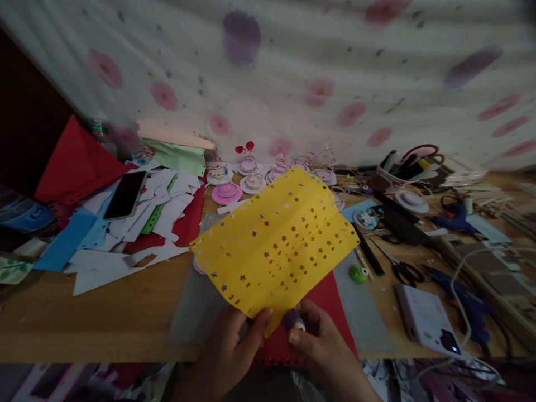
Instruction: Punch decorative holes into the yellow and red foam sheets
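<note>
A yellow sheet of paper, full of star-shaped holes along its edges and over its right half, is tilted up in front of me. My left hand pinches its near edge between thumb and fingers. Close by, my right hand is closed around a small purple craft punch at the sheet's near right edge. Whether the paper sits inside the punch's slot, I cannot tell. Beneath lies a red sheet with punched holes along its near edge, on a grey cutting mat.
White paper scraps and a phone lie at left. Small decorated paper hats stand at the back. To the right are a green punch, scissors, a purple device, blue glue guns and cables.
</note>
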The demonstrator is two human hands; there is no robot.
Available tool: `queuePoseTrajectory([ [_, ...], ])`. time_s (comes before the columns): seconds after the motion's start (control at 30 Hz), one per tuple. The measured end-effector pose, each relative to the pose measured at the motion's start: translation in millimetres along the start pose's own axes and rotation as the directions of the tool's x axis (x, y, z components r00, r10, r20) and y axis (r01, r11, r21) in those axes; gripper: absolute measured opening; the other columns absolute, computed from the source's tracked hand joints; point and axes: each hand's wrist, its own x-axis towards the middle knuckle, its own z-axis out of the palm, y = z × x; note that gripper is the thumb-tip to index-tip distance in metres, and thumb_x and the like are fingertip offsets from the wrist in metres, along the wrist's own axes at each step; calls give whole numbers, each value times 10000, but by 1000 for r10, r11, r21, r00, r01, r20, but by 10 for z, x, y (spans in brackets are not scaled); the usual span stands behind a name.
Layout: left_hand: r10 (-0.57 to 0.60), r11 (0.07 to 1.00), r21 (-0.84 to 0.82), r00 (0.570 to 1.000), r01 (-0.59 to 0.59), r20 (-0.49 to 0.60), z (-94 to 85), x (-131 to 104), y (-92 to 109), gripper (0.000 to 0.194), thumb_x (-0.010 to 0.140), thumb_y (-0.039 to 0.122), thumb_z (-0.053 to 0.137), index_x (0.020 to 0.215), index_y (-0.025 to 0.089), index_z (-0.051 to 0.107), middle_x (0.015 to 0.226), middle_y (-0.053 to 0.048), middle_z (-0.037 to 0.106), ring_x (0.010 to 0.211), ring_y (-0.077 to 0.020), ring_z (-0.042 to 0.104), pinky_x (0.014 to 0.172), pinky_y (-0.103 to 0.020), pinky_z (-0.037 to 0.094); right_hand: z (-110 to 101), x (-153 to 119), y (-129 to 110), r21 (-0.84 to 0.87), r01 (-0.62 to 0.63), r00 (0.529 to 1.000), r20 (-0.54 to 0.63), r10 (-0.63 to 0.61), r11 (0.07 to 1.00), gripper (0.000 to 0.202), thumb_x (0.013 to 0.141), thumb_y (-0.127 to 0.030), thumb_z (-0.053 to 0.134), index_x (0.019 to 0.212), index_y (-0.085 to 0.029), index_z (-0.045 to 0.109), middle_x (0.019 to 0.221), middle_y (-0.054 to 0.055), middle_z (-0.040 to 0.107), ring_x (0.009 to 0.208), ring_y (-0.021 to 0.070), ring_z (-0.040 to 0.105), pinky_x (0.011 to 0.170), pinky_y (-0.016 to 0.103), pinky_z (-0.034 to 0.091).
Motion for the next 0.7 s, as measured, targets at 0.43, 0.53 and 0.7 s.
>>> queuePoseTrajectory([
  [0.43, -113, 965, 255, 979, 66, 172, -3, 43, 5, 330, 855, 482, 537, 902, 200, 703, 604, -18, 642, 617, -188, 613, 567, -254, 454, 0, -48, -35, 105, -129, 991, -11, 131, 986, 350, 587, -409, 852, 814, -188, 703, 648, -32, 589, 504, 68, 457, 458, 170, 350],
  [0.53, -138, 958, 277, 968, 76, 212, -13, 56, 63, 350, 863, 490, 519, 909, 195, 702, 585, -8, 630, 596, -182, 601, 574, -259, 447, 43, -66, -85, 125, -124, 992, -8, 126, 984, 311, 611, -398, 845, 815, -191, 733, 720, 9, 658, 591, 106, 544, 532, 193, 425],
  [0.7, -113, 964, 259, 969, 55, 217, -29, 60, 91, 331, 864, 457, 534, 994, 211, 714, 581, -8, 652, 619, -189, 616, 598, -260, 454, 58, -58, -112, 157, -159, 987, 20, 158, 975, 319, 620, -371, 841, 883, -214, 752, 864, 44, 716, 804, 179, 643, 730, 265, 508],
])
